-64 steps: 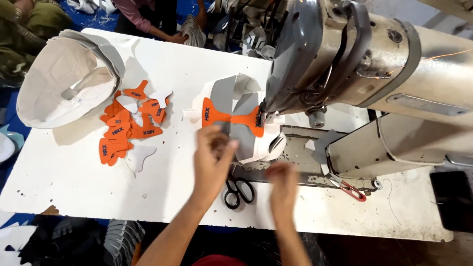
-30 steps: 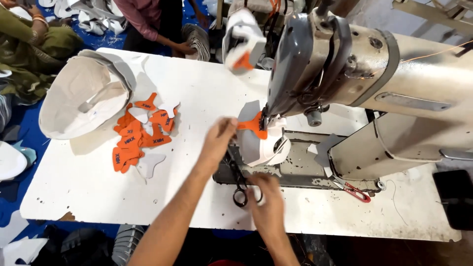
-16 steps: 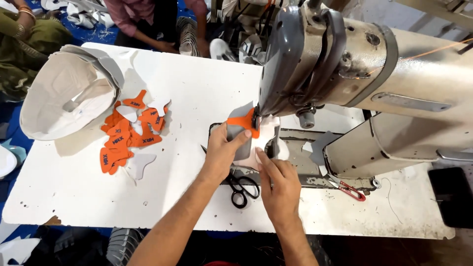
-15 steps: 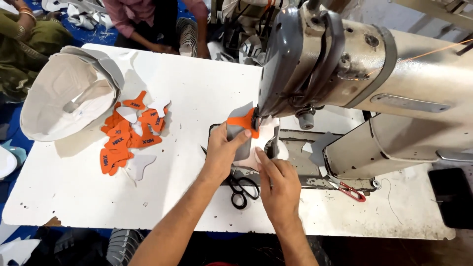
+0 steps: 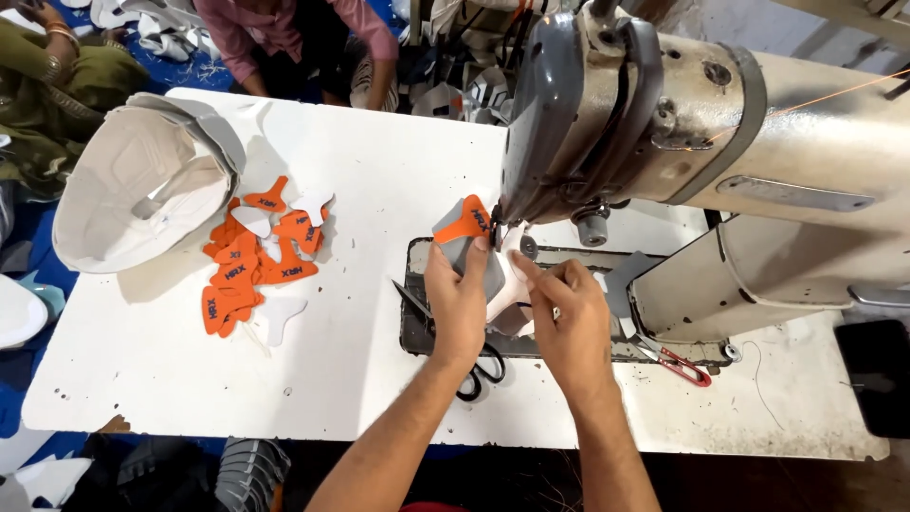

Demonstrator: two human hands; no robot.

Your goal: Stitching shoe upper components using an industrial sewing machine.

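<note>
The grey fabric piece with its orange patch (image 5: 464, 232) was held up right at the foot of the sewing machine (image 5: 664, 123), pinched at its lower edge by the left hand (image 5: 458, 301), whose fingers were closed on it from below so that the orange part stood just above the fingertips. The right hand (image 5: 569, 318) was pressed in just beside it, fingers curled against the white part of the same piece (image 5: 507, 284); whether it truly gripped or only steadied could not be told. The needle itself was hidden behind the machine head and the raised fabric. One pair of black-handled scissors (image 5: 479, 372) was seen lying on the machine plate, mostly covered by the left wrist, and one small red-handled snipper (image 5: 678, 360) was left near the machine's base to the right. On the white table (image 5: 379, 171) a loose heap of orange cut pieces (image 5: 246, 265) was spread, roughly ten of them though overlaps kept the count uncertain, with about three white cut pieces (image 5: 313, 201) mixed in. One large cream bag (image 5: 137, 194) was slumped at the table's left edge. Two other people were cut off at the top, only a green sleeve (image 5: 57, 90) and a pink sleeve (image 5: 284, 28) being made out.
</note>
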